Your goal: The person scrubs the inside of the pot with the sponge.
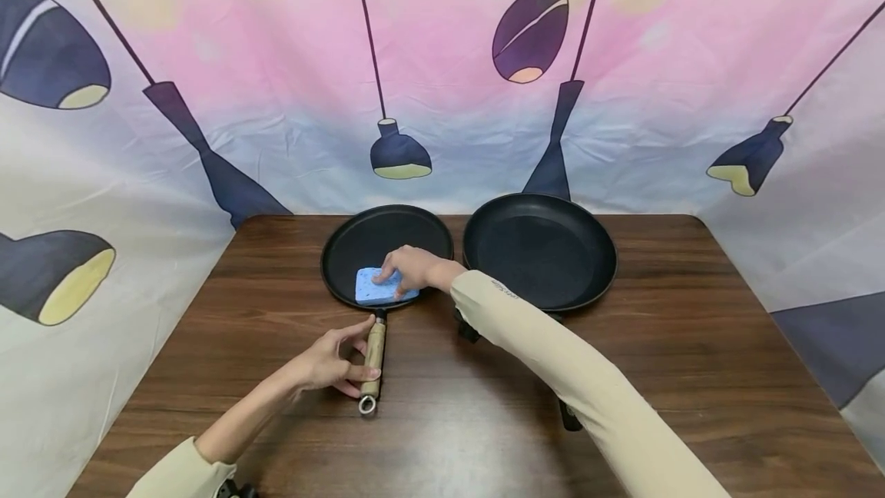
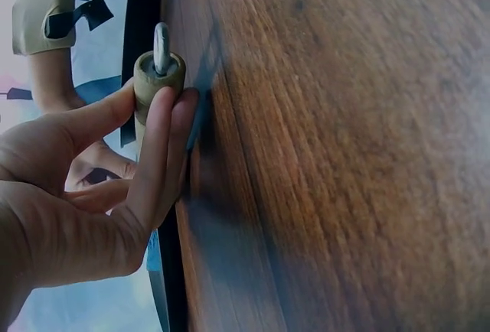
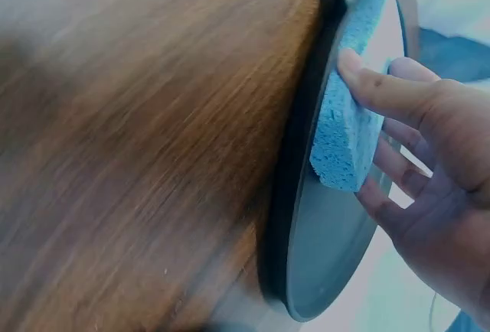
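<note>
Both hands are at work: my right hand [image 1: 415,267] is half closed, its thumb on the near side of the blue sponge [image 1: 373,292] and the other fingers bent about it, while my left hand [image 1: 328,363] pinches the tan handle [image 1: 376,348] between thumb and fingers. The sponge lies inside the smaller pan [image 1: 387,233], at the rim nearest me, close to where the handle joins. As I judge it, working well here means steadying the handle so the pan cannot turn, and pressing the sponge flat and evenly along the curved rim. The sponge's long axis runs roughly side to side, its right end beneath my hand; the handle points back toward me, a little to the left, ending in a metal ring [image 1: 367,413]. Just right of this pan sits a larger pan [image 1: 539,252], on the same wooden table [image 1: 311,444].
</note>
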`<control>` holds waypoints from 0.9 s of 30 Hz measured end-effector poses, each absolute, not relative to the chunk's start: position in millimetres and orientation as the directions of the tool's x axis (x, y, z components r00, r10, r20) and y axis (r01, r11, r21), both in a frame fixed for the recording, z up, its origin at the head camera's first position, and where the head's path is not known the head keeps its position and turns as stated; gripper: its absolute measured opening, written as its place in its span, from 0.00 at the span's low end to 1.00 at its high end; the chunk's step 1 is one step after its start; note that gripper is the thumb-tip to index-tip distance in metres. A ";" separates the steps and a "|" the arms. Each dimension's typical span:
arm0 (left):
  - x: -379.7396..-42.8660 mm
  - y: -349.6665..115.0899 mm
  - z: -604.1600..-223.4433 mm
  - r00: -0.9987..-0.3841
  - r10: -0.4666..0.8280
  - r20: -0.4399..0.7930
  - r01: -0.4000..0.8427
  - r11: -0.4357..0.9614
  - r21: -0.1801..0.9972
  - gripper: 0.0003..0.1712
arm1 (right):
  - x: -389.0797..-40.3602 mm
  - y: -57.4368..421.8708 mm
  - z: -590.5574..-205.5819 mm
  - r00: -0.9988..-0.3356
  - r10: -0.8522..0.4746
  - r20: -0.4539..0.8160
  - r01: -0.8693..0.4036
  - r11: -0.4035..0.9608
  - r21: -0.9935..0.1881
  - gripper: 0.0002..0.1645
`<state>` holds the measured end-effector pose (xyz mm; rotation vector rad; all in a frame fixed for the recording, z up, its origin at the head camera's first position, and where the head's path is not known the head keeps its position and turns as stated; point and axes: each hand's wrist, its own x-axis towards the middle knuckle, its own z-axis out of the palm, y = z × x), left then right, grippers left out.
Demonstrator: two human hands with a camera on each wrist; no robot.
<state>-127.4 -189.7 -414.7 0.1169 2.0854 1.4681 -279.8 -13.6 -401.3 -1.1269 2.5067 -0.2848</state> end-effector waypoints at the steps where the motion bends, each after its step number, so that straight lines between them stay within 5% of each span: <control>1: -127.8 -189.4 -414.8 -0.829 0.388 -0.402 -0.248 0.389 0.887 0.56 | -279.3 -14.8 -402.4 -0.608 -0.754 -0.248 -0.683 0.656 -0.322 0.32; 16: -128.9 -187.2 -411.1 -0.809 0.408 -0.422 -0.257 0.401 0.879 0.57 | -294.5 -70.8 -419.3 -0.718 -0.678 -0.158 -0.645 0.733 -0.217 0.31; 27: -127.9 -184.7 -411.4 -0.812 0.386 -0.437 -0.275 0.407 0.871 0.58 | -315.3 -90.1 -428.6 -0.804 -0.587 -0.099 -0.589 0.808 -0.011 0.30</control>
